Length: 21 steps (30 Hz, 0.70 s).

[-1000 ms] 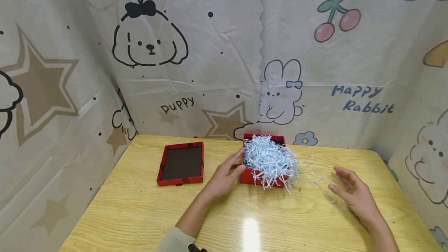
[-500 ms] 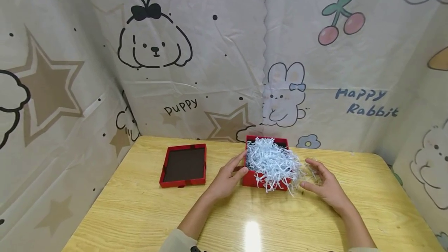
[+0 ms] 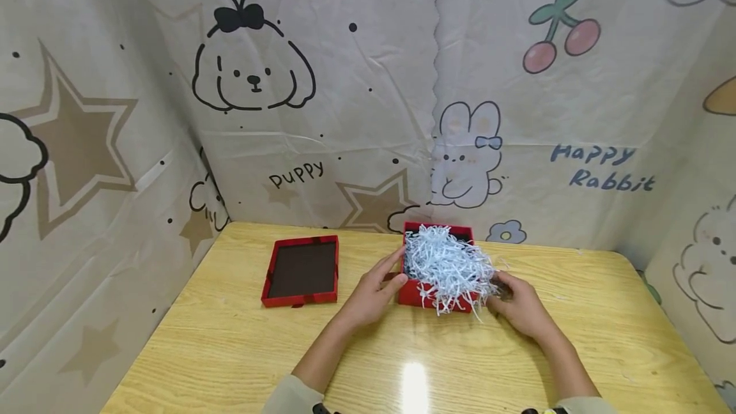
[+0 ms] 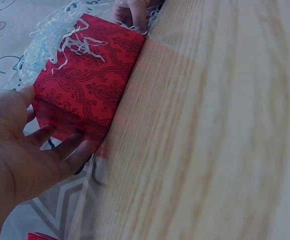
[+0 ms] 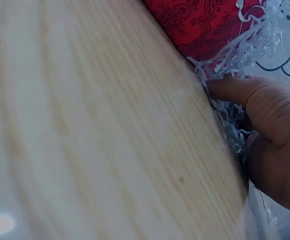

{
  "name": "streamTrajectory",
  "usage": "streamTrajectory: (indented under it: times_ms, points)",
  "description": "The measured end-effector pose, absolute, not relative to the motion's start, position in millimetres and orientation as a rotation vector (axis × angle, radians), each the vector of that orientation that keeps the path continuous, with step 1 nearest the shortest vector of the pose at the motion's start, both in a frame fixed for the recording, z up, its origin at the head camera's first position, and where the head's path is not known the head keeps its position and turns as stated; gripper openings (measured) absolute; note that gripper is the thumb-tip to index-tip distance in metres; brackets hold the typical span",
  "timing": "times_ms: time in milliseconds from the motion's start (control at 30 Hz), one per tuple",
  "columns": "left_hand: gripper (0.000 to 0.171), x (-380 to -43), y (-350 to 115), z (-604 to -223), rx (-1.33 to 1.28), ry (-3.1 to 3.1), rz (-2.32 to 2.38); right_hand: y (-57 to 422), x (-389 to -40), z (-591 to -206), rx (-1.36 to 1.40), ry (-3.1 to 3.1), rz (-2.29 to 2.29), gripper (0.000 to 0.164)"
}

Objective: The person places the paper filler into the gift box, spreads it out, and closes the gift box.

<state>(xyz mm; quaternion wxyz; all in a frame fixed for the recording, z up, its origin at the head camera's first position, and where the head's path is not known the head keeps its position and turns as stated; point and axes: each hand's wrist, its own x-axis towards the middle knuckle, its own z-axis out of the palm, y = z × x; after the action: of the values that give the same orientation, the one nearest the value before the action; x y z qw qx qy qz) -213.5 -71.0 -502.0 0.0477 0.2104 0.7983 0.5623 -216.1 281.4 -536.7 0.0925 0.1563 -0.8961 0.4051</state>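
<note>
A red patterned box (image 3: 424, 294), standing on the table, is heaped with pale blue-white shredded paper (image 3: 445, 264) that spills over its front and right edges. My left hand (image 3: 370, 296) touches the box's left side, fingers extended; in the left wrist view the thumb is at the rim corner and the fingers (image 4: 67, 147) lie along the side. Close by the box's right side, my right hand (image 3: 520, 308) has its fingers curled around loose strands. The right wrist view shows strands (image 5: 230, 132) between the thumb and the fingers; the fingertips are mostly hidden.
To the left on the wooden table (image 3: 230, 350) lies a red box lid (image 3: 301, 270), its dark inside facing up. A printed cloth (image 3: 368, 114) hangs behind and along both sides. A few thin strands lie on the table right of the box.
My right hand has moved left across the table to the box's right side, sweeping loose strands with it, and its fingers have closed in. My left hand has stayed against the box.
</note>
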Motion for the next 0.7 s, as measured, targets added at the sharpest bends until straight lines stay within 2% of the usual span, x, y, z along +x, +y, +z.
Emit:
streamTrajectory:
  times_ms: [100,300,700]
  points:
    - [0.060,-213,-72,-502,0.639,2.434,1.712,281,-216,-538,0.398,-2.635,1.169,0.032]
    - [0.060,-212,-72,-500,0.641,2.437,1.713,282,-217,-539,0.346,-2.538,1.263,0.035]
    - [0.059,-212,-73,-500,0.640,2.425,1.716,282,-214,-523,0.285,-2.416,1.712,0.026]
